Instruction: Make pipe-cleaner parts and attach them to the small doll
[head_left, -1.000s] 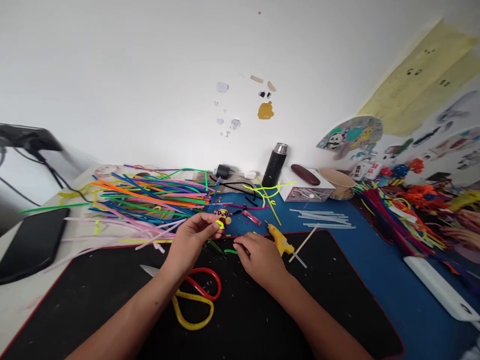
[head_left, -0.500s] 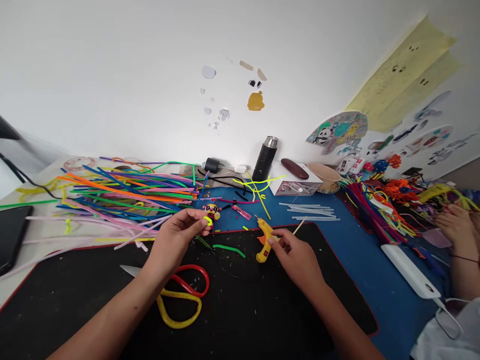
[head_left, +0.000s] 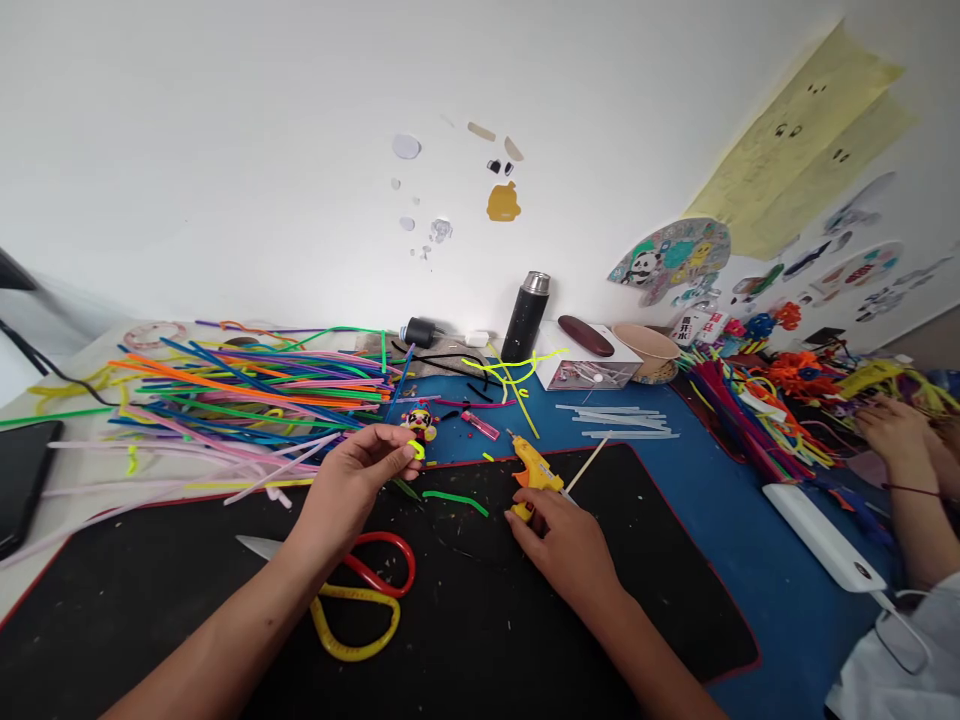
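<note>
My left hand (head_left: 358,472) pinches a small yellow bent pipe-cleaner piece (head_left: 416,450) just in front of a little red and yellow figure (head_left: 420,422) on the blue mat. My right hand (head_left: 561,532) wraps its fingers round the handle of a yellow glue gun (head_left: 534,467), whose nozzle points up and left. A short green pipe-cleaner piece (head_left: 455,498) lies on the black mat (head_left: 187,610) between the two hands. Red and yellow scissors (head_left: 358,590) lie under my left wrist.
A big heap of coloured pipe cleaners (head_left: 232,395) covers the left. A black flask (head_left: 525,318), clear box (head_left: 589,370), bowl (head_left: 646,348) and glue sticks (head_left: 619,420) sit behind. Another person's hands (head_left: 892,430) work at the right among more pipe cleaners. A phone (head_left: 19,480) lies far left.
My right hand left the green piece, moved right to the glue gun and closed round its handle, tilting it up. The left hand kept holding the yellow piece. The view shifted right.
</note>
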